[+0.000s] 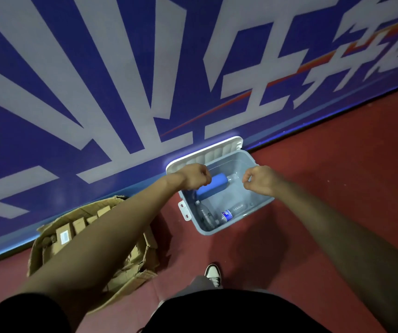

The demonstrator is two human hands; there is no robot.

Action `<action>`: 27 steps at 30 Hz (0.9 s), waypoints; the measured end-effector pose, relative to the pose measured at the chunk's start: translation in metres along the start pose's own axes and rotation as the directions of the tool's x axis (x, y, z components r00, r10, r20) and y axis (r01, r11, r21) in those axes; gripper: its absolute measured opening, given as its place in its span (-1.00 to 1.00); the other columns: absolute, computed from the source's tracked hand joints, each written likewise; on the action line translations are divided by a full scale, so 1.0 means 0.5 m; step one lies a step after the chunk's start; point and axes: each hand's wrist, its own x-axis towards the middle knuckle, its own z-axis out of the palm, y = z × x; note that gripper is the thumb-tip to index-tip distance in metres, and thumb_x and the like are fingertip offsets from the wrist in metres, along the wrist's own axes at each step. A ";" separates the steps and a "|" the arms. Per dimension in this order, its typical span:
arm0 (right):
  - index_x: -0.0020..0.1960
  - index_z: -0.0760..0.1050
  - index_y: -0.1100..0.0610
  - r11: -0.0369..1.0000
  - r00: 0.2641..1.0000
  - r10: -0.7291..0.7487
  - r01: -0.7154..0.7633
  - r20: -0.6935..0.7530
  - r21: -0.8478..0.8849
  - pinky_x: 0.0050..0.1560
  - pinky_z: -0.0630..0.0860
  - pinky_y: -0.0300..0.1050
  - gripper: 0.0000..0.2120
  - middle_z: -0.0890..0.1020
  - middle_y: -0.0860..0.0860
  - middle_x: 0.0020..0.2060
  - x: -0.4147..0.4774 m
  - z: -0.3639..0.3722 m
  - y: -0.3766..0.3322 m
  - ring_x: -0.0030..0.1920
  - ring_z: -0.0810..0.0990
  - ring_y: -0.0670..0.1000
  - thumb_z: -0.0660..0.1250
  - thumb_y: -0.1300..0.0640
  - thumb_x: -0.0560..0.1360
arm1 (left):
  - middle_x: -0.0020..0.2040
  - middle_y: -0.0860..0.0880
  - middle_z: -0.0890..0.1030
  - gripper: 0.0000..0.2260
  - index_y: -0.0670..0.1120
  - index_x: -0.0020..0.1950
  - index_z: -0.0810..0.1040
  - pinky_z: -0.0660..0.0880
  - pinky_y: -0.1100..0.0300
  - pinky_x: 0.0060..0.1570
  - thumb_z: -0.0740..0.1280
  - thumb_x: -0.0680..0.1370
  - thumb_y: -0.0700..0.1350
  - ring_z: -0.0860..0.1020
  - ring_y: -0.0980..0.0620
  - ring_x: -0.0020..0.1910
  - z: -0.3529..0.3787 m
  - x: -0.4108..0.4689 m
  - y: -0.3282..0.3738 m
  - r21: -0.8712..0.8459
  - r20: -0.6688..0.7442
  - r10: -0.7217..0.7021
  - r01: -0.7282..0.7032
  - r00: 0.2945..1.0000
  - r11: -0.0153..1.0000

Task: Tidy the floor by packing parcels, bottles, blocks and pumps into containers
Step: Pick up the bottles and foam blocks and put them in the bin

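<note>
Nearest the body, well behind both hands, a shoe (213,273) stands on the red floor (325,188). Under the left forearm lies a torn cardboard box (130,283) with small parcels (64,235) stacked in it, probably kept apart from the rest.

Further out, both hands hang over an open grey-blue bin (217,230). Below and behind them, clear bottles (205,216) lie on their sides against the bin's near wall.

The left hand (195,176) is curled tight at one end of a blue cylinder (213,186), perhaps a pump. I cannot tell whether the fingers grip it or have let go. The cylinder lies between the hands, inside the bin's outline. The right hand (260,180) is loosely curled and holds nothing.

Beyond the knuckles the white lid (207,152) leans open against the blue banner wall (121,68), which keeps the bin's mouth free.
</note>
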 end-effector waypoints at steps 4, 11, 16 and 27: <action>0.00 0.60 0.02 0.999 0.999 0.029 -0.028 -0.030 0.046 0.15 0.49 -0.11 -0.83 0.63 0.01 0.05 -0.074 0.028 0.005 0.07 0.58 0.05 0.30 0.13 0.45 | -0.15 -0.01 0.58 -0.87 -0.05 -0.09 0.54 0.49 0.17 -0.04 0.20 0.52 -0.19 0.53 0.01 -0.17 0.023 -0.039 -0.001 0.055 -0.009 0.058 -0.058 0.998 0.997; 0.02 0.61 0.07 0.993 0.993 0.059 -0.049 -0.098 0.105 0.11 0.47 -0.15 -0.84 0.65 0.04 0.04 -0.242 0.133 0.006 0.08 0.59 0.06 0.33 0.15 0.46 | -0.12 -0.04 0.56 -0.91 -0.05 -0.05 0.53 0.50 0.11 0.01 0.23 0.54 -0.12 0.50 -0.01 -0.20 0.105 -0.180 -0.062 0.045 0.072 0.115 -0.118 0.991 0.992; -0.06 0.63 0.27 0.974 0.989 0.118 -0.098 -0.089 0.204 0.07 0.50 -0.07 -0.84 0.68 0.18 -0.07 -0.395 0.249 0.002 0.00 0.62 0.13 0.31 0.25 0.45 | -0.16 -0.01 0.54 -0.88 -0.03 -0.15 0.51 0.52 0.11 0.04 0.23 0.52 -0.19 0.51 -0.02 -0.20 0.184 -0.287 -0.103 0.127 0.138 0.121 -0.139 0.983 0.982; -0.25 0.62 0.22 0.882 0.941 0.331 -0.283 -0.068 0.376 0.00 0.53 -0.03 -0.77 0.63 0.23 -0.19 -0.694 0.394 -0.027 -0.08 0.61 0.13 0.24 0.15 0.44 | 0.00 -0.12 0.63 -0.77 -0.14 0.04 0.57 0.48 0.21 0.01 0.20 0.50 -0.09 0.57 -0.09 -0.02 0.294 -0.471 -0.094 0.318 0.311 0.248 -0.346 0.917 0.883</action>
